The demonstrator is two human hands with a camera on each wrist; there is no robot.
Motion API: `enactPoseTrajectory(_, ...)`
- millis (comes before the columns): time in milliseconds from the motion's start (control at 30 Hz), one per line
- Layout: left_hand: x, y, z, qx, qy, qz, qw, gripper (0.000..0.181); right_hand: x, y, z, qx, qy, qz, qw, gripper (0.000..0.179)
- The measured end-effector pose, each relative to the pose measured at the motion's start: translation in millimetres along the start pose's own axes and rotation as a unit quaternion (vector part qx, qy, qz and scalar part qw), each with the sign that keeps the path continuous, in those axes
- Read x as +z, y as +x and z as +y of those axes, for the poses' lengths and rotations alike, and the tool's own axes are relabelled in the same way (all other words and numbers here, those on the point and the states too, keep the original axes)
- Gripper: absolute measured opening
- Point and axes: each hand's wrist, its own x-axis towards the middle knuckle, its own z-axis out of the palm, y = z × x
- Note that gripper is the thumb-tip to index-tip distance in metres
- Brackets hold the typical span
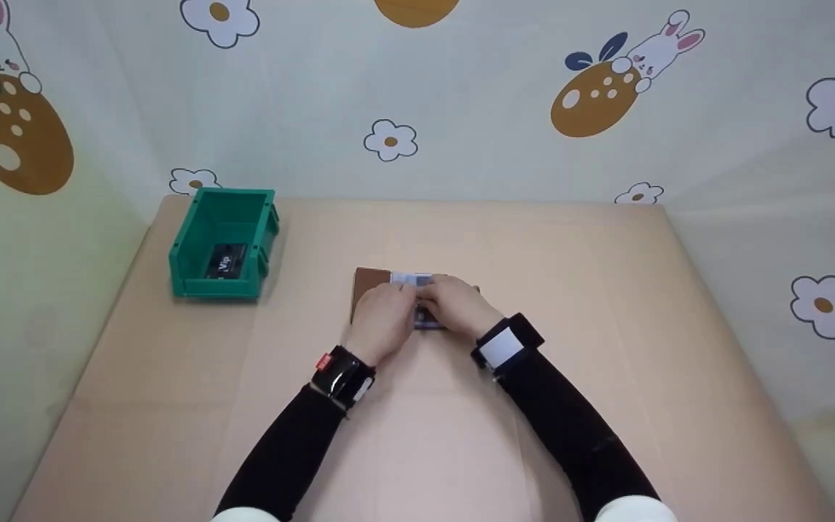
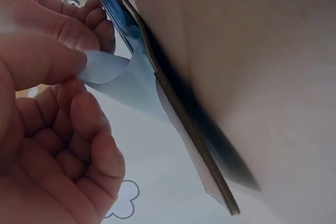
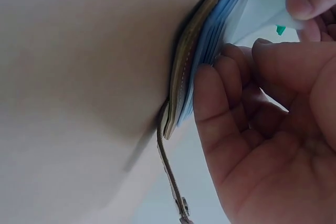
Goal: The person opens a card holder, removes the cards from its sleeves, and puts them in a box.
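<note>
A brown card holder (image 1: 370, 281) with clear bluish card sleeves (image 3: 212, 38) lies spread on the table. In the left wrist view my left hand (image 2: 58, 135) pinches the edge of one lifted sleeve (image 2: 123, 80) between thumb and forefinger; the sleeve bends away from the cover. My right hand (image 1: 457, 304) is close beside it, fingers curled against the stack of sleeves, thumb near the forefinger. Dark printing shows through a sleeve between the hands in the head view. A strap with a metal snap (image 3: 181, 208) sticks out from the cover.
A green bin (image 1: 223, 288) stands at the table's back left, with a black card marked "Vip" (image 1: 227, 261) inside. Patterned cloth walls (image 1: 461, 145) border the beige table (image 1: 403, 449) at the back and both sides.
</note>
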Motion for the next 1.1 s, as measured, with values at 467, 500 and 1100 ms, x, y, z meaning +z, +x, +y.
enactPoseTrajectory(467,-13.1,-8.5,-15.9,-0.19,-0.074,0.008,0.9791,0.019,0.3,0.0,-0.4,0.021,0.002,-0.011,0.9997,0.03)
enactPoseTrajectory(500,-14.6,-9.8,-18.8,-0.202,-0.077,0.005,0.9763,0.019,0.1,-0.1,-0.6,0.022,0.003,-0.012,0.9997,0.03)
enactPoseTrajectory(1100,-18.3,-13.4,-41.7,-0.276,-0.063,-0.107,0.9531,0.019,-0.1,0.0,-1.6,0.015,-0.001,-0.011,0.9998,0.027)
